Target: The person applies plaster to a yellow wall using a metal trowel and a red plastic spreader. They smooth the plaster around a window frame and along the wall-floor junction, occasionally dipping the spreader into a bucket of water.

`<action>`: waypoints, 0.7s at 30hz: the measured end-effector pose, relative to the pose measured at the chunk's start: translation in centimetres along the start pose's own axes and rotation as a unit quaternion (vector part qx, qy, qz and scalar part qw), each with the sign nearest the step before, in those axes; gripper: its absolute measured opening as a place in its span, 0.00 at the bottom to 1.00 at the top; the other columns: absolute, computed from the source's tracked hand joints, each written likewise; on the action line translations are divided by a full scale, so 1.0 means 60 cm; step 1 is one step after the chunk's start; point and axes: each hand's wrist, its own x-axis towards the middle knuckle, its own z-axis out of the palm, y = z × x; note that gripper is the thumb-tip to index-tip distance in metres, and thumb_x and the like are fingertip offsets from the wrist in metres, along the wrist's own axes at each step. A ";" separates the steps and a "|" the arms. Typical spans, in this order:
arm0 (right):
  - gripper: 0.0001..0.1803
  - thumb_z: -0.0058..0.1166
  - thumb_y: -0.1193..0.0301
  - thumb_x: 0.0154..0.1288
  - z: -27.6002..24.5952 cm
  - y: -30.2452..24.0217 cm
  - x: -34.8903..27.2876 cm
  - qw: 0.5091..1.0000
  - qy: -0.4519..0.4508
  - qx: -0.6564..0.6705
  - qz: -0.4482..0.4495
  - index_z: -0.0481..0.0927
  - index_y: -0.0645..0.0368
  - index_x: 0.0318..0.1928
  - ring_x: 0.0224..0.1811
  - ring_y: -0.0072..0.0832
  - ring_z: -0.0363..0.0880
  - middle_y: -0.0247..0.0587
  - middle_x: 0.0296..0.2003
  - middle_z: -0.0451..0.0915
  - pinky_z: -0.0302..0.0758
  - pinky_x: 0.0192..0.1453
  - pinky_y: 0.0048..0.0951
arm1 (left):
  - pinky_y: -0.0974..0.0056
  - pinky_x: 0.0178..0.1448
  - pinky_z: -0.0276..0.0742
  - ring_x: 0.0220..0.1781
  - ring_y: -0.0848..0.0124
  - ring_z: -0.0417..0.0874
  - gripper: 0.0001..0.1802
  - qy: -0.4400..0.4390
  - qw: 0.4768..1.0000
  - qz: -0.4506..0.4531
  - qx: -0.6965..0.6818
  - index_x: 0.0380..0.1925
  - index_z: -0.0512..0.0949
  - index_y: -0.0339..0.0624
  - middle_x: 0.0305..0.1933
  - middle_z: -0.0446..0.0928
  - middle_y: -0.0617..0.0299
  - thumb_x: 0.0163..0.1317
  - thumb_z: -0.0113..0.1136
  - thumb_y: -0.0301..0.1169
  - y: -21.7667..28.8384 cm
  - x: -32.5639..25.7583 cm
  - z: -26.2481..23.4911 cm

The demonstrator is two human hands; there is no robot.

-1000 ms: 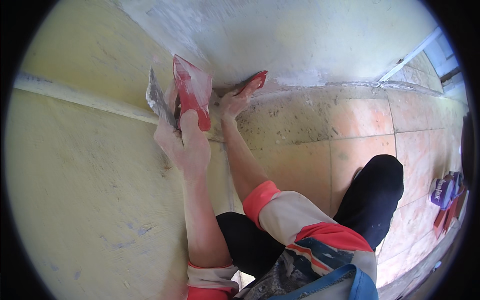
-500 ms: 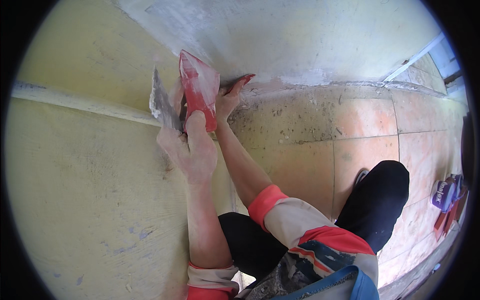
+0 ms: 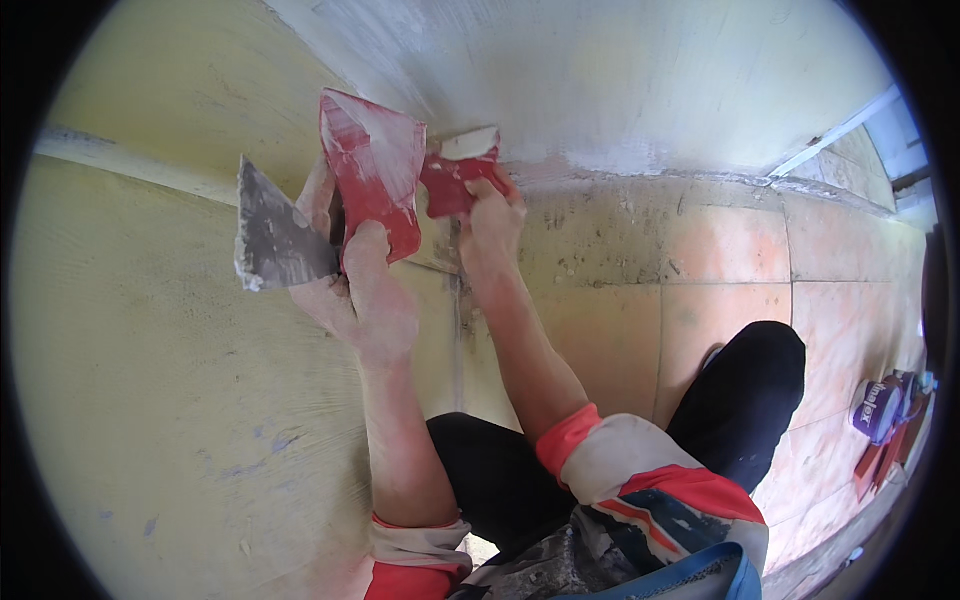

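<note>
My left hand [image 3: 365, 300] is closed around two tools at once. One is a red plastic putty spreader [image 3: 375, 160], streaked with white filler and standing up past the thumb. The other is a putty knife with a grey metal blade [image 3: 280, 232], crusted with filler along its edge and pointing left; its handle is hidden in the hand. Just to the right, my right hand [image 3: 492, 225] grips a smaller red spreader [image 3: 448, 190] with a thick white dab of filler [image 3: 470, 145] along its far edge. Both hands are held up before the corner where the walls meet the floor.
The yellowish left wall [image 3: 190, 370] carries a raised pale strip. Ahead is a whitish wall [image 3: 620, 90] with patchy filler near its base. Dirt and crumbs lie on the floor tiles [image 3: 725, 240] beside it. A purple-and-white tub [image 3: 875, 410] stands at far right, near my bent knee [image 3: 755, 400].
The right hand has drawn back from the wall base, turning its spreader so the face with filler shows. The left hand has shifted left, with the metal blade now broader in view.
</note>
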 end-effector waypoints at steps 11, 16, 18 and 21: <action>0.19 0.52 0.85 0.68 -0.201 -0.094 0.041 0.978 -0.170 0.122 -0.008 0.76 0.62 0.58 0.51 0.34 0.84 0.41 0.52 0.82 0.81 0.61 0.37 | 0.71 0.21 0.59 0.21 0.81 0.67 0.26 -0.004 1.000 -0.025 0.003 0.59 0.77 0.29 0.39 0.81 0.59 0.59 0.51 0.21 -0.007 0.002 0.013; 0.19 0.55 0.82 0.65 -0.213 -0.038 0.115 0.994 -0.077 -0.012 0.077 0.77 0.59 0.56 0.47 0.31 0.84 0.39 0.46 0.83 0.84 0.50 0.39 | 0.71 0.32 0.70 0.31 0.78 0.76 0.27 -0.009 1.000 -0.028 -0.008 0.61 0.76 0.27 0.45 0.82 0.57 0.59 0.50 0.20 -0.021 0.010 0.015; 0.19 0.56 0.80 0.65 -0.200 -0.016 0.143 0.992 -0.034 -0.042 0.116 0.77 0.57 0.56 0.46 0.32 0.84 0.38 0.45 0.82 0.85 0.45 0.42 | 0.70 0.40 0.75 0.39 0.76 0.80 0.28 -0.006 1.000 -0.010 -0.029 0.62 0.75 0.26 0.48 0.82 0.56 0.59 0.49 0.19 -0.026 0.014 0.016; 0.19 0.55 0.78 0.66 -0.179 0.001 0.200 0.989 0.014 -0.041 0.142 0.77 0.55 0.57 0.44 0.34 0.84 0.38 0.44 0.82 0.86 0.41 0.44 | 0.69 0.52 0.75 0.48 0.72 0.79 0.28 -0.025 0.999 -0.019 -0.035 0.61 0.76 0.23 0.51 0.82 0.55 0.59 0.50 0.22 -0.005 0.010 0.025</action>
